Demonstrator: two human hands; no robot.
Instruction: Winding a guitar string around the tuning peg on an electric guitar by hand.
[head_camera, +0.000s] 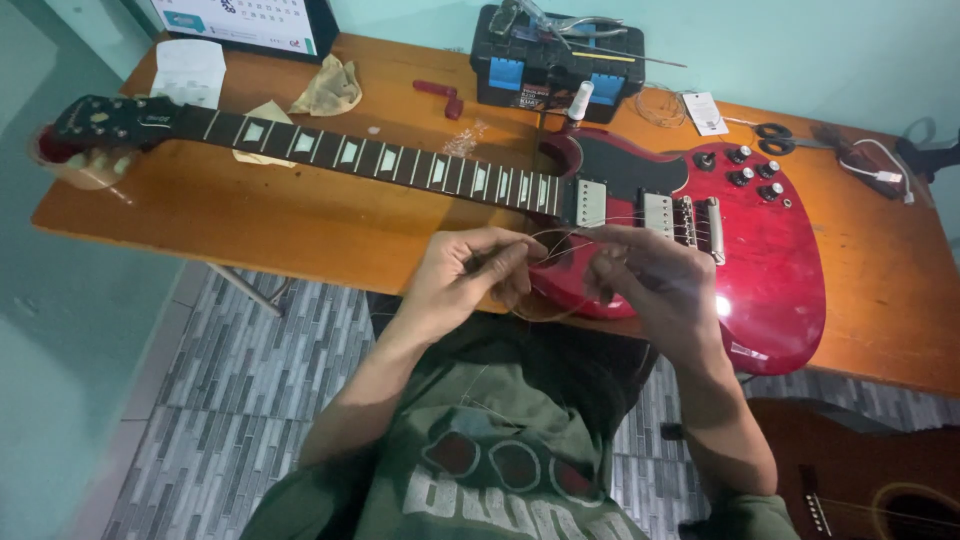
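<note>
A coiled string (545, 275), thin bright wire looped into a loose ring, is hanging between both hands just in front of the guitar's lower edge, over the person's lap. The left hand (470, 275) is pinching one side of the coil, thumb and forefinger pressed together on the wire, the other fingers curled in. The right hand (650, 280) is gripping the opposite side, fingertips closed on the wire. By the look of it, the coil is being unwound, so this step seems to be readying a string for fitting; the next move likely calls for finding the free end and keeping the springy wire from kinking or snapping back.

The guitar (770, 250) is lying flat on the table (300, 215), its glossy red body solid and double-horned, with chrome pickups, a metal bridge and four dark knobs. Its dark neck, marked with pale block inlays, is running left to a black headstock (105, 120) that is resting over a bowl at the table's corner. The table is orange-brown wood, smooth and slightly shiny.

Behind the body a black toolbox (560, 60) with blue latches is standing open-topped with tools on it. Scissors (775, 138) are lying to the far right, a crumpled cloth (328, 90) near the neck. An acoustic guitar (870, 480), brown, is showing at the lower right.
</note>
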